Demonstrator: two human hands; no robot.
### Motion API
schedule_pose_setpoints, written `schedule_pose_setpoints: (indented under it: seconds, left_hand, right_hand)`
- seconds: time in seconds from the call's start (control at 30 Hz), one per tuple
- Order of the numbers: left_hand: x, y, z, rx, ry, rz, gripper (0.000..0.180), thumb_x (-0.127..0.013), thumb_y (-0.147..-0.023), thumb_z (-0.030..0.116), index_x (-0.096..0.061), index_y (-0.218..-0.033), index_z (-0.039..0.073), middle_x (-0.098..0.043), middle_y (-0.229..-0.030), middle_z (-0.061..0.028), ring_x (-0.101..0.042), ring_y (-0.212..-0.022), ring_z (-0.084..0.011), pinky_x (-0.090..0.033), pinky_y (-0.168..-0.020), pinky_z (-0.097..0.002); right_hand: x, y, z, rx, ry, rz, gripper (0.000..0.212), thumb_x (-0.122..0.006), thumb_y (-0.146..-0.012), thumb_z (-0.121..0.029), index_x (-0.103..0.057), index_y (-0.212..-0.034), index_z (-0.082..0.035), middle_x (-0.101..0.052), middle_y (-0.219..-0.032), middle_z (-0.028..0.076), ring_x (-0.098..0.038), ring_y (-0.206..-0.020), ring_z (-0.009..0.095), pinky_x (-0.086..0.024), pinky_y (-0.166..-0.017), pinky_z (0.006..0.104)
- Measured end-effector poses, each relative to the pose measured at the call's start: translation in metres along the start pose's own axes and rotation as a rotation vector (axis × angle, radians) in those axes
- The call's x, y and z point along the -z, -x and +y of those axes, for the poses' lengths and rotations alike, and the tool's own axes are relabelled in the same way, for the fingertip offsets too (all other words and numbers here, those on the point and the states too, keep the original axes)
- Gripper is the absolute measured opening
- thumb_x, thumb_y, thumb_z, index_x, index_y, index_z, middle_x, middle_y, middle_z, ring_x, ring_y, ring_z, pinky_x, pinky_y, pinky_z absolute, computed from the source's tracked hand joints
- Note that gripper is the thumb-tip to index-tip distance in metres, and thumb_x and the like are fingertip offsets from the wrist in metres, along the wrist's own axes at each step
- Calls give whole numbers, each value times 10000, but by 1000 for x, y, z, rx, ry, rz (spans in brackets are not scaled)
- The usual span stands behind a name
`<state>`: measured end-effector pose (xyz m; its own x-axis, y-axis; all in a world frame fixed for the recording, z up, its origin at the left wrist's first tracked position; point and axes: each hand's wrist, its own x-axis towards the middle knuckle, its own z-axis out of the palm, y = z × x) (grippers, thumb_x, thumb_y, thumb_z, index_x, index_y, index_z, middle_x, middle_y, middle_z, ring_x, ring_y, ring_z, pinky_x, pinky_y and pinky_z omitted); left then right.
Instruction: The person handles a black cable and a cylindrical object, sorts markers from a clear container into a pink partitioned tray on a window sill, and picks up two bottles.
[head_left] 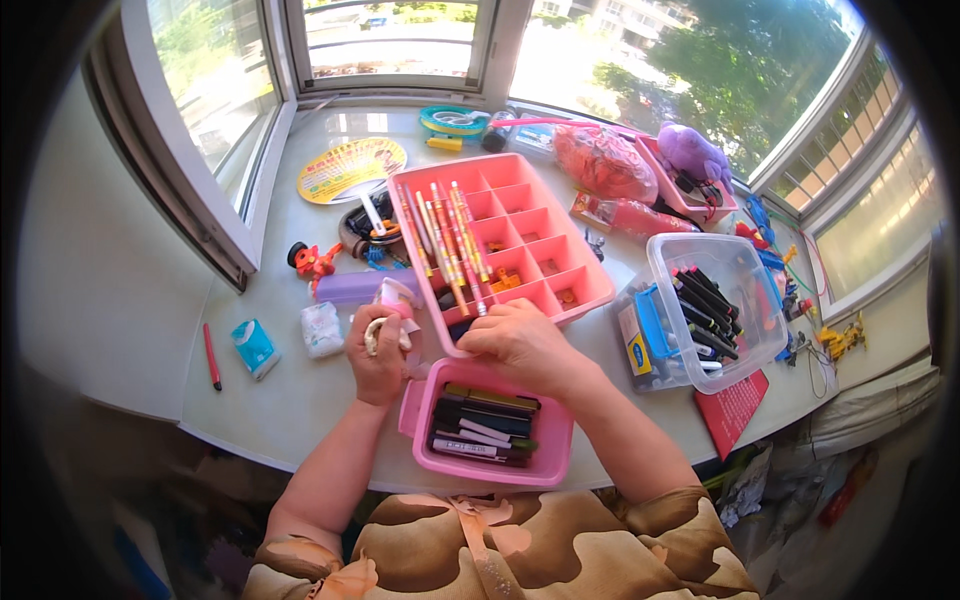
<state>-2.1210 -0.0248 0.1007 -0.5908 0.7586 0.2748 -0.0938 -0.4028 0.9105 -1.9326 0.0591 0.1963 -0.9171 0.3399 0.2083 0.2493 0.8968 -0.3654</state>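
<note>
My left hand (378, 362) is closed around a small pink and cream bundle (392, 318) whose kind I cannot make out. It is beside the near left corner of a pink divided organizer tray (598, 292). My right hand (522, 345) reaches over the tray's near end, fingers bent together in the near compartment by something dark; what they grip is hidden. Several patterned pencils (448, 240) lie lengthwise across the tray's left side. Just below my hands stands a pink box (556, 455) with several pens and markers (480, 430) in it.
At the right, a clear plastic box (755, 350) with blue clips holds several black markers. A purple plush toy (690, 152) and a red bag (605, 165) sit near the window. At the left lie a tissue pack (256, 348), a red pen (211, 357) and a yellow fan (350, 170).
</note>
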Motion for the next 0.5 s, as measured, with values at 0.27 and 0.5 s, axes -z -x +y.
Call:
schedule_pose_setpoints:
  seconds: [0.27,0.5]
  left_hand:
    - [17,-10,4,-122,-195,139,89,-548,-918,109,-541,-846,57,-522,-728,34,-465,-627,-24,-384,-550,-188]
    - [21,-14,4,-133,-211,195,119,-531,-927,115,-529,-822,61,-470,-704,58,-399,-620,-17,-345,-539,-191]
  right_hand:
    - [-28,-36,-25,100,-1,-11,162,-623,-764,-132,-651,-924,-131,-640,-865,-6,-584,-879,182,-389,-792,333]
    - [8,-46,-37,64,-136,226,180,-711,-756,-253,-666,-705,-86,-615,-665,72,-609,-676,252,-472,-652,354]
